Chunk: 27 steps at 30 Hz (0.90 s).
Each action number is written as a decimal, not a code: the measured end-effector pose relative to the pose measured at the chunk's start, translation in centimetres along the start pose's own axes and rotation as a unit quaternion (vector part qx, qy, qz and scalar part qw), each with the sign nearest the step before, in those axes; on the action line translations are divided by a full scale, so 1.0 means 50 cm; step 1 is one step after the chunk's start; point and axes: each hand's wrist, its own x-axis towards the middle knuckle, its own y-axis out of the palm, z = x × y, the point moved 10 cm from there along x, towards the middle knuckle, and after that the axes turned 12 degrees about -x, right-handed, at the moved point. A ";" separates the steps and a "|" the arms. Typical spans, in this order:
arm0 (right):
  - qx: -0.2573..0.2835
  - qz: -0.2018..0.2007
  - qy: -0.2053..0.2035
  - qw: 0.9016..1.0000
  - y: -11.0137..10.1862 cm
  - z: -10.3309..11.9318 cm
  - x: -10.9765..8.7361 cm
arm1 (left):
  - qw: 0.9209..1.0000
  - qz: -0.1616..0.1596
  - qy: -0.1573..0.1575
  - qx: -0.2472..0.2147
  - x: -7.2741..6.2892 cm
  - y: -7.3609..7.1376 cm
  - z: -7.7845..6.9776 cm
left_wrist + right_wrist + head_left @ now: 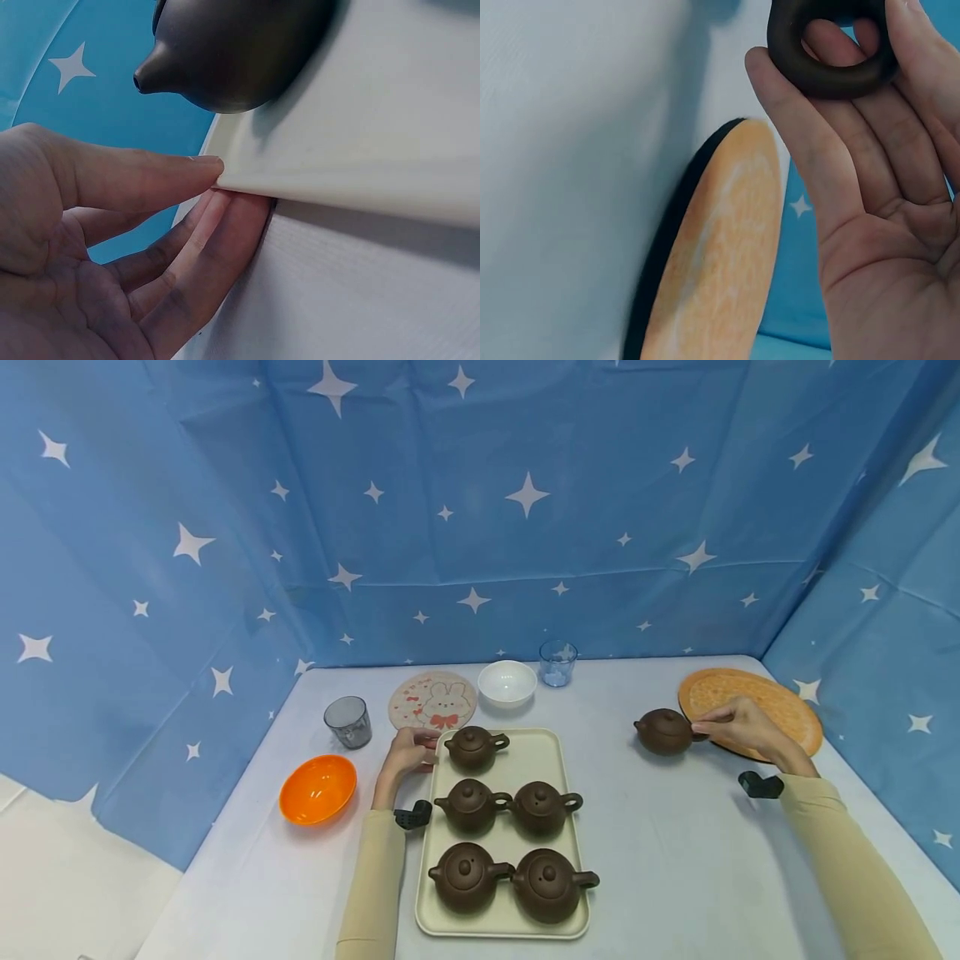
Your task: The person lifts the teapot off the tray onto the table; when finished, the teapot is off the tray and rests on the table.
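Observation:
My right hand (744, 727) pinches a small dark brown teapot (663, 733) by its ring handle, at the table's right side. In the right wrist view that handle (831, 81) lies between the thumb and the fingers; the pot's body is mostly out of frame. At the cream tray's left edge, my left hand (408, 752) grips the rim. The left wrist view has the thumb on top of the tray (360, 187) and fingers beneath. Several brown teapots stand on it, among them a small one (472, 748) at the far end and a larger one (549, 885) nearest me.
Left of the tray are an orange bowl (318, 789) and a grey glass (348, 723). Behind it lie a round bunny mat (432, 697), a white bowl (507, 685) and a blue glass (557, 663). A pizza-like round mat (780, 702) lies beside my right hand.

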 end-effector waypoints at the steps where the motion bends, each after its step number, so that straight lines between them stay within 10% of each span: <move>1: 0.000 0.002 0.001 1.000 0.000 -0.004 0.000 | 1.000 -0.001 0.000 -0.001 0.000 0.000 0.000; 27: -0.018 0.003 0.024 1.000 0.011 -0.031 0.003 | 1.000 -0.008 0.003 0.007 -0.004 -0.002 -0.006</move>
